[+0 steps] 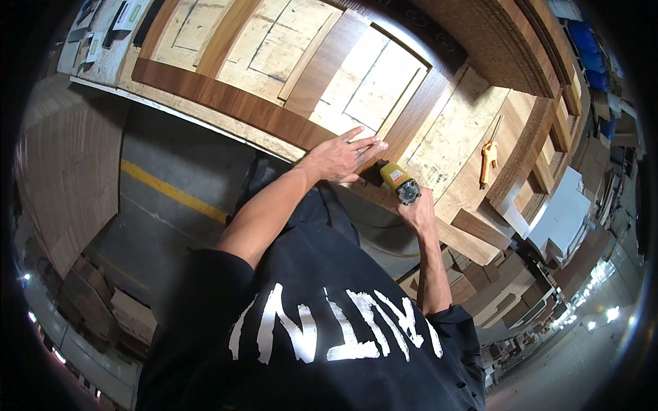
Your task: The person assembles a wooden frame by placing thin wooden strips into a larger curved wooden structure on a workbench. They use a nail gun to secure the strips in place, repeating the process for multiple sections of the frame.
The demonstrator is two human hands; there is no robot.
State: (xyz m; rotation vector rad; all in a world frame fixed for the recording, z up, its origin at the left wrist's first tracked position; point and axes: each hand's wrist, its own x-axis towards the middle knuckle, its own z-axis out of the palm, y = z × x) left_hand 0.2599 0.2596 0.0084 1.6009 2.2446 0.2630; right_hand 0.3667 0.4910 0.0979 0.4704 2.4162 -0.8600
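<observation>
A brown wood-grain frame (199, 83) with several crosspieces lies flat on the workbench in front of me. My left hand (340, 156) rests on its near rail close to the right-hand corner, fingers spread and the palm down. Just to the right, my right hand (417, 209) is wrapped around a yellow and black nail gun (396, 179). The tool's nose points at the frame's near right corner, beside my left fingertips. Its tip is hidden, so I cannot tell whether it touches the wood. The handle is mostly covered by my fingers.
An orange air blow gun (488, 163) lies on the bench to the right. Brown panels (507, 41) and frames stand beyond it, with a loose wood strip (482, 229) nearer me. Stacked cardboard (68, 171) rises at the left. Small packages (130, 15) lie on the bench's far left.
</observation>
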